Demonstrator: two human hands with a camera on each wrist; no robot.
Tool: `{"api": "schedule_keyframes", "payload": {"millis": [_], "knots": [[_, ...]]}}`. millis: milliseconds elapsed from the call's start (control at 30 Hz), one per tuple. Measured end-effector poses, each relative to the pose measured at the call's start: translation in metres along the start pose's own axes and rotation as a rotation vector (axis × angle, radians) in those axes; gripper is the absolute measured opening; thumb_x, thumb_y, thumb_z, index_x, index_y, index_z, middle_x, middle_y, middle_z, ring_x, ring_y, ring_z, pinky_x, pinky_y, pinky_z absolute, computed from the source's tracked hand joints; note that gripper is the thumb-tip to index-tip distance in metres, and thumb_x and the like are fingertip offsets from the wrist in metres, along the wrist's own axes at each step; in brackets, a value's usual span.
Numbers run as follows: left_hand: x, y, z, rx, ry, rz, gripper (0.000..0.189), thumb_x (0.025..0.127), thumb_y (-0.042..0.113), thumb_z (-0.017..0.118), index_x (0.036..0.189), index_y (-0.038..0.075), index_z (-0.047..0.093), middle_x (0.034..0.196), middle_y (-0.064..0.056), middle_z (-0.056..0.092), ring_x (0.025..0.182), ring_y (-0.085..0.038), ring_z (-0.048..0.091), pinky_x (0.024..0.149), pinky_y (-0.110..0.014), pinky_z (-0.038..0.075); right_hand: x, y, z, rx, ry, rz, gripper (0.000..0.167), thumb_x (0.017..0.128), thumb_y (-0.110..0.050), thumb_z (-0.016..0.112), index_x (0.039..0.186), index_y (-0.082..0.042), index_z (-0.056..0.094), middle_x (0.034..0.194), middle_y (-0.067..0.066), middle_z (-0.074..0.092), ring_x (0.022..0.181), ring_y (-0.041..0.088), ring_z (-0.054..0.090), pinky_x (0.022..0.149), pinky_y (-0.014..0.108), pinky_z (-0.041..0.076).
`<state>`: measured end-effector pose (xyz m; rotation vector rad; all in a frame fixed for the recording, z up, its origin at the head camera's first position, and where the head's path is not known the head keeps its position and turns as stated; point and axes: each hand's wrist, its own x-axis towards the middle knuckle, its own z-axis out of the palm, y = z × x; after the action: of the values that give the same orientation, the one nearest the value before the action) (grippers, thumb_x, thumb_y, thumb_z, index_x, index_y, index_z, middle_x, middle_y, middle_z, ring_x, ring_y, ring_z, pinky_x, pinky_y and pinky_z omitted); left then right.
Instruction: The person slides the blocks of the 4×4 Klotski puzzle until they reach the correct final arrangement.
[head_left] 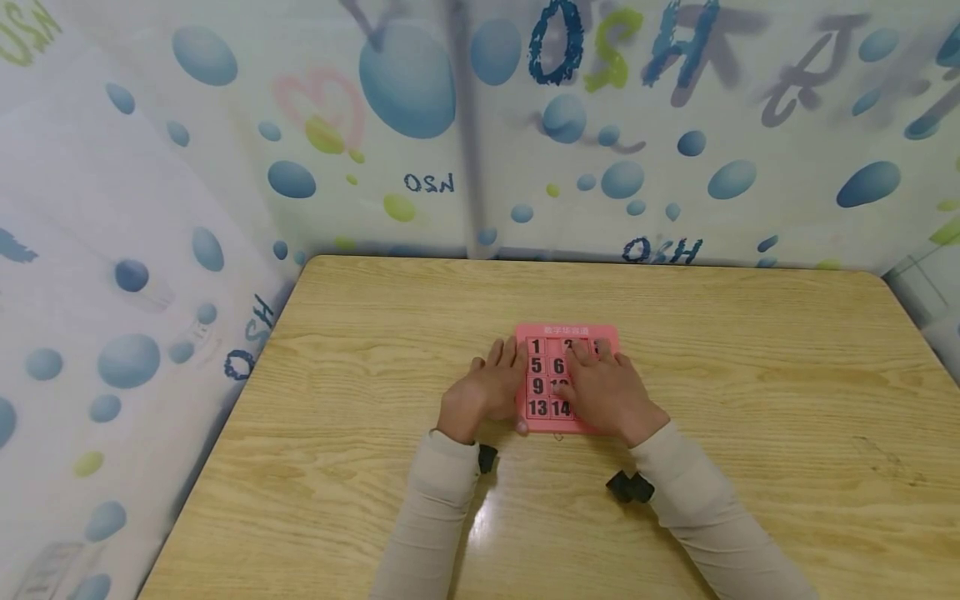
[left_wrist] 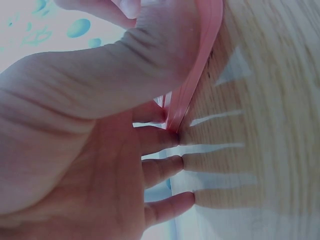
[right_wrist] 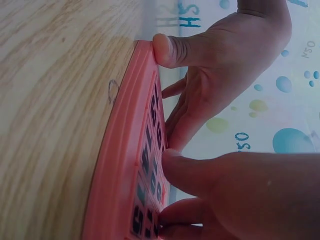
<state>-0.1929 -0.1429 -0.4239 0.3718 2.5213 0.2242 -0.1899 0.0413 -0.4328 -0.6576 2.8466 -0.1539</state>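
Note:
A pink number slide puzzle (head_left: 558, 423) with black-numbered tiles lies flat on the wooden table. Along its left edge my left hand (head_left: 487, 390) rests with straight fingers (left_wrist: 167, 170) touching the side and table. The left thumb (right_wrist: 165, 52) sits on the near left corner of the frame. Over the puzzle's right side my right hand (head_left: 609, 396) lies with extended fingers on the top rows and thumb (right_wrist: 187, 170) on a middle tile. Tile 2 (head_left: 567, 344) stands off tile 1 (head_left: 536, 346), a gap between them. The right hand hides the right-hand tiles.
The wooden table (head_left: 360, 333) spreads out around the puzzle. Behind it and to its left stand walls of printed sheeting (head_left: 517, 167) with blue and green drops. Black wrist mounts (head_left: 630, 487) sit under the sleeves, near the tabletop.

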Motion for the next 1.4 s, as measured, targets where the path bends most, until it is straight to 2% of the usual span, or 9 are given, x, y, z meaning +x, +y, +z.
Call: {"api": "schedule_keyframes", "payload": {"millis": [433, 900, 1100, 1267, 1400], "knots": [[-0.001, 0.0, -0.001, 0.001, -0.008, 0.003, 0.118, 0.078, 0.042, 0.081, 0.16, 0.006, 0.003, 0.167, -0.012, -0.002, 0.154, -0.03, -0.002, 0.123, -0.049, 0.017, 0.002, -0.004, 0.007, 0.033, 0.04, -0.04, 0.064, 0.1, -0.041, 0.055, 0.147, 0.0, 0.045, 0.154, 0.02, 0.04, 0.142, 0.05, 0.031, 0.109, 0.064, 0.033], [0.0, 0.0, -0.001, 0.011, -0.004, 0.007, 0.118, 0.078, 0.043, 0.08, 0.16, 0.006, 0.004, 0.167, -0.012, -0.002, 0.154, -0.031, -0.001, 0.123, -0.049, 0.017, 0.003, -0.004, 0.007, 0.063, 0.023, -0.047, 0.064, 0.101, -0.043, 0.053, 0.149, -0.002, 0.044, 0.156, 0.017, 0.038, 0.144, 0.049, 0.028, 0.111, 0.064, 0.031], [0.0, 0.0, 0.001, -0.016, -0.012, 0.002, 0.119, 0.078, 0.042, 0.08, 0.16, 0.008, 0.001, 0.167, -0.011, -0.005, 0.154, -0.029, -0.004, 0.124, -0.047, 0.014, -0.002, 0.011, -0.006, 0.06, 0.032, 0.008, 0.056, 0.101, -0.038, 0.053, 0.144, -0.002, 0.051, 0.149, 0.019, 0.048, 0.141, 0.05, 0.032, 0.106, 0.068, 0.034], [0.0, 0.0, 0.001, -0.029, -0.012, -0.005, 0.12, 0.078, 0.041, 0.08, 0.16, 0.009, -0.001, 0.167, -0.01, -0.007, 0.154, -0.028, -0.005, 0.124, -0.046, 0.013, -0.006, 0.019, -0.017, 0.034, -0.031, 0.086, 0.054, 0.101, -0.036, 0.053, 0.141, 0.0, 0.052, 0.147, 0.022, 0.049, 0.14, 0.053, 0.032, 0.104, 0.069, 0.034], [0.0, -0.001, 0.001, -0.021, -0.013, -0.011, 0.12, 0.078, 0.041, 0.08, 0.16, 0.01, -0.002, 0.167, -0.009, -0.007, 0.154, -0.027, -0.005, 0.124, -0.045, 0.013, -0.006, 0.021, -0.02, 0.043, -0.062, 0.115, 0.055, 0.101, -0.037, 0.052, 0.142, -0.001, 0.052, 0.149, 0.021, 0.047, 0.14, 0.053, 0.032, 0.105, 0.069, 0.033]]}}
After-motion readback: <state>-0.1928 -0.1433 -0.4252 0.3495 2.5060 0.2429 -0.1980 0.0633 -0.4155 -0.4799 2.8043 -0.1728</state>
